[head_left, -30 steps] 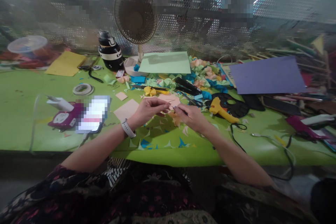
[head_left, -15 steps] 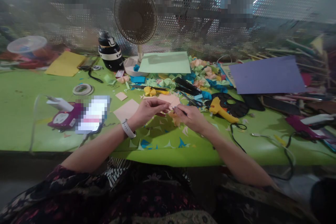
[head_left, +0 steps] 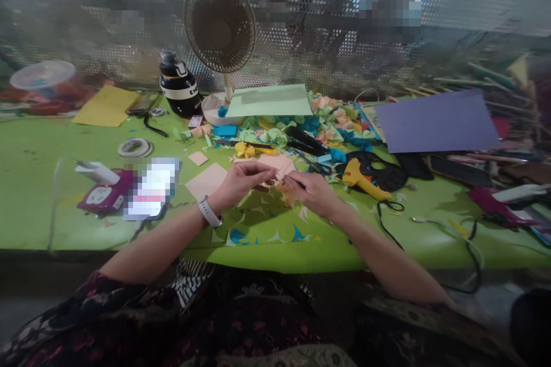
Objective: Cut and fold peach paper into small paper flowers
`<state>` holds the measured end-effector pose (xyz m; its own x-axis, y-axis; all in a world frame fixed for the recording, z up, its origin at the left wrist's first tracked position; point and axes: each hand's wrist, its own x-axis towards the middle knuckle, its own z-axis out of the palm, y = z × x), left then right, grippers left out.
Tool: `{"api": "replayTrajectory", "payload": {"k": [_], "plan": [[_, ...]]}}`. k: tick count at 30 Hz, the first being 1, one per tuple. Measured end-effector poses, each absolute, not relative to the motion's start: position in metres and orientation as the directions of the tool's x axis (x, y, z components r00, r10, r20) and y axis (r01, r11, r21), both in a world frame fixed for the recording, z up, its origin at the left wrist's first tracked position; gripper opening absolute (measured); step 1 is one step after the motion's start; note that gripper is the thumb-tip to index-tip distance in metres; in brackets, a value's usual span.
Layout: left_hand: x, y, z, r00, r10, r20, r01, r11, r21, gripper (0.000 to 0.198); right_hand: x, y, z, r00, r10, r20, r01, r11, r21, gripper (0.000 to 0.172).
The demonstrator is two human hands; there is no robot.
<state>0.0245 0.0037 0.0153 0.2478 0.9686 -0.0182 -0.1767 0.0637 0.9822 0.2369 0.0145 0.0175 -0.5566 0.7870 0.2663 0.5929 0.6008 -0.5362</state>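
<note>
My left hand (head_left: 247,179), a white band on its wrist, is closed in a pinch; what its fingertips hold is too small to make out. Opposite it, my right hand (head_left: 313,192) grips a thin dark tool (head_left: 302,185), mostly covered by the fingers. The two sets of fingertips nearly meet. Just beyond them is peach paper (head_left: 282,163); whether it touches my fingers is unclear. A square peach sheet (head_left: 209,180) lies beside my left hand, with a smaller peach piece (head_left: 198,158) behind it. Paper scraps (head_left: 275,236) are scattered below my hands.
Behind my hands are a black stapler-like tool (head_left: 306,141), a heap of paper flowers (head_left: 336,112) and a green sheet (head_left: 269,101). A yellow glue gun (head_left: 365,179) with its cord lies right. Left are a phone (head_left: 152,189), tape (head_left: 135,148), a bottle (head_left: 179,86); a fan (head_left: 220,26) stands behind.
The fingertips of both hands have shifted very slightly while staying close together. The view has moved a little; the things on the table have stayed put.
</note>
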Motion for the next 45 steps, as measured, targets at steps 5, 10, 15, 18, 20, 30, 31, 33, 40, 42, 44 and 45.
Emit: {"api": "replayTrajectory", "payload": {"k": [5, 10, 15, 18, 20, 30, 31, 33, 40, 42, 44, 45], "plan": [[0.023, 0.004, 0.013, 0.238, 0.971, -0.019, -0.153, 0.057, 0.987, 0.032, 0.237, 0.014, 0.017, -0.564, 0.782, 0.264, 0.582, 0.603, -0.545, 0.042], [0.023, 0.004, 0.011, 0.24, 0.971, -0.008, -0.181, 0.052, 0.982, 0.029, 0.236, 0.015, 0.017, -0.568, 0.787, 0.242, 0.593, 0.595, -0.542, 0.04], [0.024, 0.003, 0.012, 0.185, 0.983, 0.003, -0.213, 0.037, 0.976, 0.029, 0.235, 0.017, 0.012, -0.561, 0.778, 0.283, 0.567, 0.611, -0.552, 0.034], [0.025, 0.004, 0.012, 0.153, 0.988, 0.014, -0.222, 0.02, 0.975, 0.03, 0.234, 0.016, 0.009, -0.514, 0.782, 0.353, 0.559, 0.617, -0.554, 0.032], [0.025, 0.004, 0.012, 0.138, 0.99, 0.02, -0.223, 0.011, 0.975, 0.032, 0.235, 0.016, 0.009, -0.483, 0.773, 0.411, 0.555, 0.633, -0.539, 0.032], [0.026, 0.005, 0.011, 0.106, 0.993, 0.042, -0.235, -0.016, 0.972, 0.036, 0.237, 0.017, 0.004, -0.465, 0.661, 0.589, 0.533, 0.74, -0.409, 0.02], [0.026, 0.005, 0.01, 0.111, 0.993, 0.052, -0.248, -0.023, 0.968, 0.036, 0.237, 0.018, 0.003, -0.467, 0.641, 0.609, 0.525, 0.755, -0.392, 0.019], [0.026, 0.006, 0.009, 0.121, 0.99, 0.066, -0.274, -0.031, 0.961, 0.036, 0.237, 0.02, 0.002, -0.469, 0.594, 0.653, 0.501, 0.788, -0.357, 0.017], [0.027, 0.005, 0.012, 0.114, 0.993, 0.043, -0.276, -0.01, 0.961, 0.038, 0.238, 0.02, 0.003, -0.481, 0.572, 0.664, 0.501, 0.801, -0.328, 0.015], [0.027, 0.005, 0.011, 0.105, 0.993, 0.044, -0.283, -0.013, 0.959, 0.038, 0.238, 0.02, 0.003, -0.483, 0.564, 0.67, 0.492, 0.808, -0.325, 0.015], [0.027, 0.005, 0.01, 0.106, 0.993, 0.047, -0.284, -0.015, 0.959, 0.036, 0.238, 0.02, 0.003, -0.486, 0.564, 0.667, 0.487, 0.809, -0.33, 0.015], [0.027, 0.005, 0.01, 0.109, 0.993, 0.049, -0.284, -0.016, 0.959, 0.035, 0.238, 0.02, 0.003, -0.488, 0.569, 0.662, 0.485, 0.807, -0.337, 0.015]]}}
